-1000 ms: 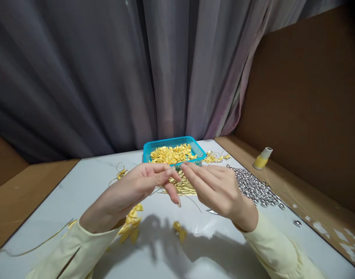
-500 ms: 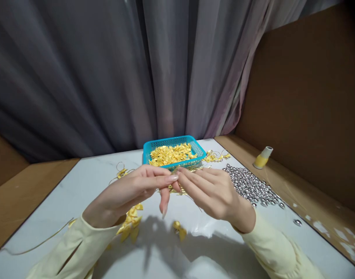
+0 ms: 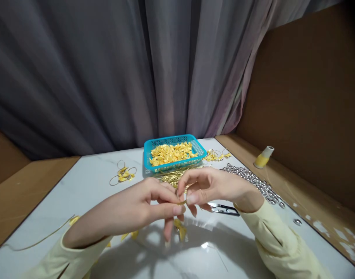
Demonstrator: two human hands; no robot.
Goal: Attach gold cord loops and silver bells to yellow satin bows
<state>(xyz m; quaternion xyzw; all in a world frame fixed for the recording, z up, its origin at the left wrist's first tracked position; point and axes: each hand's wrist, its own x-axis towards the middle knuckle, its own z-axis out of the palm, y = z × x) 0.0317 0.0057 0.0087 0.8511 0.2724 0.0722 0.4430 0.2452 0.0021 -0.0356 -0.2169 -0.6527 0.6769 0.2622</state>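
Observation:
My left hand (image 3: pixel 148 207) and my right hand (image 3: pixel 209 188) meet over the middle of the table. Thumb and fingertips of each are pinched on a short piece of gold cord (image 3: pixel 182 202), mostly covered by the fingers. Just below the fingers a small yellow ribbon bow (image 3: pixel 180 230) shows; whether it hangs from the cord or lies on the table I cannot tell. Behind my hands lies a bundle of gold cords (image 3: pixel 173 177). Thread snips (image 3: pixel 225 209) rest beside my right wrist.
A blue basket (image 3: pixel 146 155) of yellow bows stands at the back. Looped bows (image 3: pixel 125 174) lie left and more looped bows (image 3: pixel 216 155) back right. Silver rings (image 3: pixel 252 182) are heaped at right, near a thread cone (image 3: pixel 263 157). A loose cord (image 3: pixel 43 243) lies front left.
My hands have come lower and nearer, and the right fingers have curled from flat into a pinch. The thread snips and more of the looped bows at left now show.

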